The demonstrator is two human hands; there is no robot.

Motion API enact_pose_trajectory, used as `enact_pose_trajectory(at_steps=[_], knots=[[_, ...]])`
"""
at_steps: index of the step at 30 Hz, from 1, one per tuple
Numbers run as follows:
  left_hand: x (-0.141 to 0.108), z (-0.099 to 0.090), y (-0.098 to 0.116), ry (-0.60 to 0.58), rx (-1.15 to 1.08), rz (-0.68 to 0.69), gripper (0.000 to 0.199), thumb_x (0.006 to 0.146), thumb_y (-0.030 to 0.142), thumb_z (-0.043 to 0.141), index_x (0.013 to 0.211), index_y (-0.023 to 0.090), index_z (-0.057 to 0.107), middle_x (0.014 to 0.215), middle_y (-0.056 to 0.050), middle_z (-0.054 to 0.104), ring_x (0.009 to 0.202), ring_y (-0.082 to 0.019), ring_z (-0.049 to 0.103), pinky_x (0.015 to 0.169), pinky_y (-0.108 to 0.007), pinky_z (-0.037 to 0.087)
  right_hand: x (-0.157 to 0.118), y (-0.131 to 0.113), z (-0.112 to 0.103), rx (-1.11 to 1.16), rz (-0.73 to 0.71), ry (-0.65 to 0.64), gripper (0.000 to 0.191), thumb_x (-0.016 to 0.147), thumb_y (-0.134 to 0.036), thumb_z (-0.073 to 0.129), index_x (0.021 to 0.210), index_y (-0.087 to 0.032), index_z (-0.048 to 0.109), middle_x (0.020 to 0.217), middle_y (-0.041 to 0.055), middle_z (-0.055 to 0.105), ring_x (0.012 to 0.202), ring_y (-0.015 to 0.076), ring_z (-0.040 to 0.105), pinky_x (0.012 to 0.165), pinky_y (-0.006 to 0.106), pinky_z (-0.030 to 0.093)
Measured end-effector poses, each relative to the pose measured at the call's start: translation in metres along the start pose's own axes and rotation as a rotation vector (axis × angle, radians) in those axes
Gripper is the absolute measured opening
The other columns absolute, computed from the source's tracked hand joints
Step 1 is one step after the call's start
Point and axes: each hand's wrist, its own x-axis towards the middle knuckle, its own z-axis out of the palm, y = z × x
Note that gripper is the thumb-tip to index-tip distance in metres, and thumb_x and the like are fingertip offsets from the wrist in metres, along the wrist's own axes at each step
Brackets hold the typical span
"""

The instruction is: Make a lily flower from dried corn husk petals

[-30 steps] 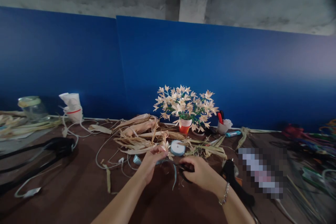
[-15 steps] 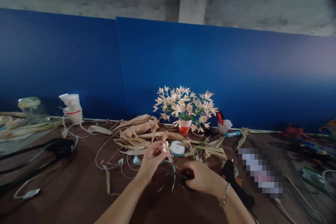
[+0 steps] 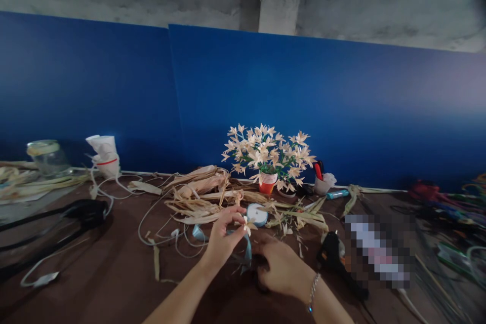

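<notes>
My left hand (image 3: 225, 236) pinches a small pale corn-husk flower (image 3: 248, 225) by its base, in front of a roll of light-blue ribbon (image 3: 257, 215). A strip of that light-blue ribbon (image 3: 247, 252) hangs down between my hands. My right hand (image 3: 281, 266) is curled just below the flower, its fingertips close to the ribbon. Under its palm lies a dark tool, probably the black-handled scissors (image 3: 262, 278), mostly hidden by the hand. A black hot glue gun (image 3: 334, 258) lies to the right of that hand.
A heap of dried corn husk strips (image 3: 201, 200) lies behind my hands, with a potted husk-flower bouquet (image 3: 268, 154) beyond it against a blue panel. White cables (image 3: 152, 228) trail left on the brown tabletop. A glass jar (image 3: 47, 158) and black straps (image 3: 79, 211) are further left.
My right hand has shifted down and toward my left hand. The flower is turned and held slightly higher, and more of the ribbon now hangs visibly between my hands.
</notes>
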Motion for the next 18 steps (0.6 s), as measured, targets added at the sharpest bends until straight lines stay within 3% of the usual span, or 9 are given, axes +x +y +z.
enact_pose_trajectory(at_steps=[6, 8, 12, 18], knots=[[-0.001, 0.001, -0.002, -0.020, -0.006, 0.018, 0.001, 0.066, 0.019, 0.059, 0.065, 0.018, 0.059, 0.093, -0.008, 0.059, 0.092, -0.021, 0.052, 0.082, -0.034, 0.037, 0.010, -0.003, -0.002, 0.619, 0.059, 0.191, 0.008, 0.070, -0.021, 0.049, 0.074, -0.015, 0.053, 0.064, -0.0020, 0.053, 0.057, 0.0094, 0.046, 0.053, 0.019, 0.036], [-0.002, 0.002, -0.002, -0.037, 0.001, 0.034, 0.003, 0.067, 0.021, 0.059, 0.066, 0.018, 0.060, 0.093, -0.008, 0.059, 0.091, -0.021, 0.052, 0.081, -0.033, 0.038, 0.012, -0.003, 0.000, 0.723, 0.070, 0.248, 0.014, 0.072, -0.028, 0.050, 0.066, -0.015, 0.050, 0.058, -0.0030, 0.048, 0.054, 0.0084, 0.043, 0.051, 0.019, 0.034], [-0.003, 0.004, 0.000, -0.058, 0.107, 0.107, 0.005, 0.068, 0.023, 0.059, 0.068, 0.019, 0.062, 0.089, -0.007, 0.060, 0.088, -0.021, 0.052, 0.081, -0.034, 0.038, 0.015, -0.003, 0.005, 0.684, 0.066, 0.329, 0.023, 0.072, -0.032, 0.051, 0.057, -0.015, 0.048, 0.052, -0.0040, 0.042, 0.051, 0.0078, 0.037, 0.047, 0.019, 0.030], [-0.004, 0.005, 0.001, -0.045, 0.274, 0.224, 0.009, 0.070, 0.026, 0.057, 0.070, 0.019, 0.063, 0.086, -0.008, 0.061, 0.084, -0.021, 0.052, 0.079, -0.035, 0.039, 0.012, -0.008, 0.007, 0.627, 0.044, 0.319, 0.028, 0.073, -0.038, 0.051, 0.058, -0.015, 0.047, 0.053, -0.0043, 0.040, 0.049, 0.0070, 0.034, 0.045, 0.019, 0.026]])
